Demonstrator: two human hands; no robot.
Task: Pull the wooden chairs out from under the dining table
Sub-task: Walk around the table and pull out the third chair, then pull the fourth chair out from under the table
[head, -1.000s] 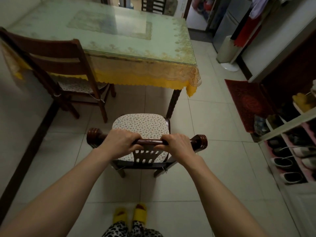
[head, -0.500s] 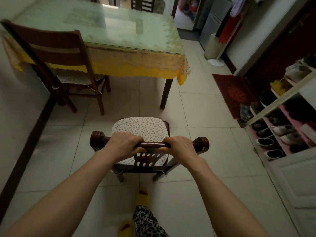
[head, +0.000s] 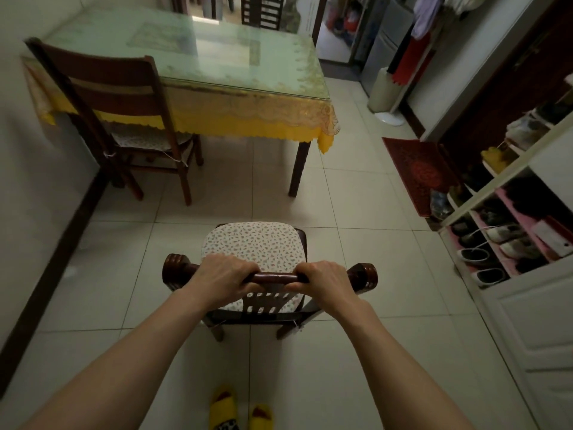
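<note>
A dark wooden chair point(head: 362, 276) with a flowered seat cushion stands on the tiled floor, well away from the dining table point(head: 217, 66). My left hand point(head: 224, 279) and my right hand point(head: 325, 282) both grip its top rail. A second wooden chair point(head: 114, 88) stands at the table's near left corner, its seat partly under the yellow tablecloth. A third chair back point(head: 262, 10) shows beyond the table's far side.
A wall with a dark skirting board runs along the left. A shoe rack point(head: 508, 218) full of shoes lines the right side, with a red mat point(head: 418, 169) beside it. My feet in yellow slippers point(head: 238, 412) stand right behind the chair.
The chair in my hands has come back farther from the table, and I have stepped back with it. The gap between its seat and the table leg has widened.
</note>
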